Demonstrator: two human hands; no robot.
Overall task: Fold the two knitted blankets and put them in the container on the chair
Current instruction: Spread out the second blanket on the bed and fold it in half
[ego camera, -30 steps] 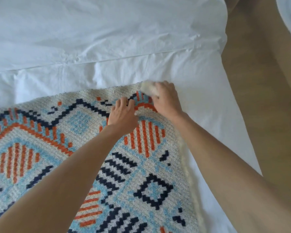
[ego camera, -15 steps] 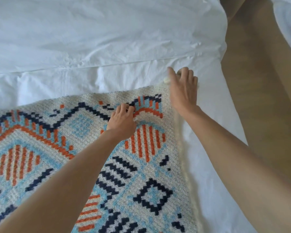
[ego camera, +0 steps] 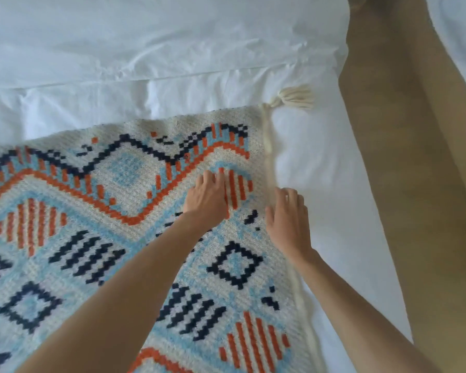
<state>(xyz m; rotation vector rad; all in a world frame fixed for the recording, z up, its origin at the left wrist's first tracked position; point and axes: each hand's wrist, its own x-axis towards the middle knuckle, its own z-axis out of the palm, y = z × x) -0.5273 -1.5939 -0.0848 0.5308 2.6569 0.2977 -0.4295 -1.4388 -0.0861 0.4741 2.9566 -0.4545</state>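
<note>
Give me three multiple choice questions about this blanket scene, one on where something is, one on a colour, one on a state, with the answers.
1. Where does the cream tassel lie?
A) on the white sheet past the blanket corner
B) tucked beneath the knit
C) on the floor

2. What colour are the stripes at the left hand?
A) green
B) orange
C) yellow

3. How does the blanket lie?
A) rolled up
B) lifted in the air
C) spread flat

Answers:
1 A, the tassel rests on bare sheet beyond the far right corner.
2 B, orange bars show beside the fingers.
3 C, its pattern lies open and flat with the left hand on it.
</note>
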